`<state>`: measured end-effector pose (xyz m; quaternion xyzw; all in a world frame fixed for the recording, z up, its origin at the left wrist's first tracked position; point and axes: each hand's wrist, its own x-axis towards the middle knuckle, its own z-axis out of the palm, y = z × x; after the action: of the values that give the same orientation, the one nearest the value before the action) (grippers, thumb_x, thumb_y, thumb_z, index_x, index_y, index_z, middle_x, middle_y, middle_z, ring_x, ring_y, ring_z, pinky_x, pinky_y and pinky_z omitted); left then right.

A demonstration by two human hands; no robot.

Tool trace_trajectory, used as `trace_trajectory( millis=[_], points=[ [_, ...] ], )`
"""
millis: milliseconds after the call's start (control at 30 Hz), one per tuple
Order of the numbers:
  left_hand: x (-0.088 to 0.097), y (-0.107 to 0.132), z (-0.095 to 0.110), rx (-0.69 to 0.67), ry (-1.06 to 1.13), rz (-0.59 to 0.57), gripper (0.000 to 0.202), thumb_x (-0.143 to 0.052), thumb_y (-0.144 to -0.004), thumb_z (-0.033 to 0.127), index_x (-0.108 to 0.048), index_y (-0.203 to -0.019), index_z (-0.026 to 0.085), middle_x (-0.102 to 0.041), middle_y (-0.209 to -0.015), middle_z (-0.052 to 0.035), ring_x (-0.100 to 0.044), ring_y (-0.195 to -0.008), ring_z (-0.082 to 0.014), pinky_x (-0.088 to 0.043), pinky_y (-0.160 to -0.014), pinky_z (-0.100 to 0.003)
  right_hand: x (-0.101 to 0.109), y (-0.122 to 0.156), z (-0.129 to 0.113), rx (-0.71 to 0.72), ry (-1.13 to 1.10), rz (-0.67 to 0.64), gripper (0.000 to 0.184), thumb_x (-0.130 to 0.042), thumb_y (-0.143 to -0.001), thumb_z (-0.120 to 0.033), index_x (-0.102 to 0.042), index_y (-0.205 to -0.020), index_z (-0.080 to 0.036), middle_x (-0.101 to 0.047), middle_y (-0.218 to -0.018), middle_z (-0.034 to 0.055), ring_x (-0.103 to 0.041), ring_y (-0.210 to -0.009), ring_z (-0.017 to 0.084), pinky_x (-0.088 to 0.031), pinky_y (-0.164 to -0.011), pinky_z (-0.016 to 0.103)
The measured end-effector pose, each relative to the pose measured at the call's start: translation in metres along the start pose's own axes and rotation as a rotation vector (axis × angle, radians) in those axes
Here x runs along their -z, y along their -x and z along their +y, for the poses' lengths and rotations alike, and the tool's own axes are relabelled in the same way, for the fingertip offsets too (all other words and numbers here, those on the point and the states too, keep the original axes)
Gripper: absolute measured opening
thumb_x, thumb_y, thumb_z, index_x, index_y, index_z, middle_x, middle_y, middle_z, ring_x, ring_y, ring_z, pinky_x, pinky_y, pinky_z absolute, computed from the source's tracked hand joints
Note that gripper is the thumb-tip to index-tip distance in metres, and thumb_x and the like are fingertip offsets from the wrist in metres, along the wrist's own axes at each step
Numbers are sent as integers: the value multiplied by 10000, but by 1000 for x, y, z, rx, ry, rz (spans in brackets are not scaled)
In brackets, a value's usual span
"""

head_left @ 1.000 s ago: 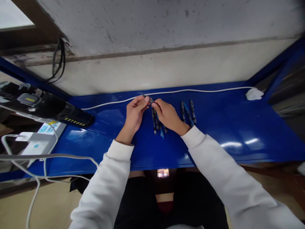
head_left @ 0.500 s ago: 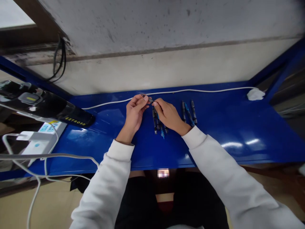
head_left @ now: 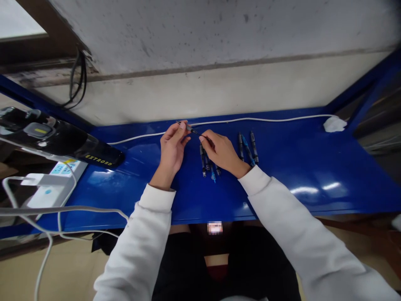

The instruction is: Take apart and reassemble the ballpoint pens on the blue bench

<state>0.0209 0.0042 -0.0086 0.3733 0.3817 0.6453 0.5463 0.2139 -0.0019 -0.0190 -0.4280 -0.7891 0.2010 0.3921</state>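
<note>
My left hand (head_left: pixel 173 147) pinches a dark pen (head_left: pixel 189 128) between thumb and fingertips, over the blue table (head_left: pixel 282 167). The pen's thin dark end slants down to the right, towards my right hand (head_left: pixel 221 152). That hand is closed in a pinch at this end; its fingers hide most of what they grip. Below and between my hands lie several pens (head_left: pixel 203 163), dark ones and a blue one, partly covered by my right hand. Right of my right wrist, two dark pens (head_left: pixel 254 147) and a blue pen (head_left: pixel 248 149) lie side by side.
On the left a large black device (head_left: pixel 72 138) lies tilted over a white power strip (head_left: pixel 58 184) with several cables. A white cable (head_left: pixel 269 119) runs along the table's back by the wall, reaching a crumpled white piece (head_left: pixel 334 124) at the right.
My left hand has moved slightly left, away from my right hand, and more of the pen's thin dark end shows between them. My right hand has barely moved.
</note>
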Motion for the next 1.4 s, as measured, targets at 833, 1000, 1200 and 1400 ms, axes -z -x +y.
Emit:
trace_trajectory(
  millis=[833,1000,1200,1400],
  points=[
    [25,-15,-2,23,136,-10,242,-866,-984,513,-832,-1159,350,-835,-1214,-25,-780,-1137,-182,-626,-948,-301,-1,1,2,-10,-35,6,302,-508,-1193,-451,-651,-1035,-237,-662,-823,1,-552,-686,177,-363,-703,327],
    [31,-19,-7,51,190,15,175,-848,-1009,490,-840,-1079,330,-835,-1232,-32,-771,-1125,-163,-622,-970,-280,1,0,1,-7,-31,9,329,-490,-1199,-471,-654,-1034,-239,-670,-824,6,-556,-681,180,-363,-700,330],
    [29,-17,-6,52,159,-14,201,-844,-1010,516,-841,-1097,335,-834,-1205,-26,-779,-1090,-163,-623,-954,-283,1,0,-1,8,-14,-22,368,-475,-1205,-501,-694,-1070,-238,-680,-829,14,-580,-708,190,-381,-725,331],
    [21,-12,-3,74,178,6,255,-877,-977,474,-828,-1190,345,-824,-1222,-31,-775,-1053,-165,-625,-919,-282,1,0,-1,20,-17,-12,350,-496,-1202,-478,-718,-1084,-234,-700,-841,16,-591,-712,189,-380,-726,330]
  ],
)
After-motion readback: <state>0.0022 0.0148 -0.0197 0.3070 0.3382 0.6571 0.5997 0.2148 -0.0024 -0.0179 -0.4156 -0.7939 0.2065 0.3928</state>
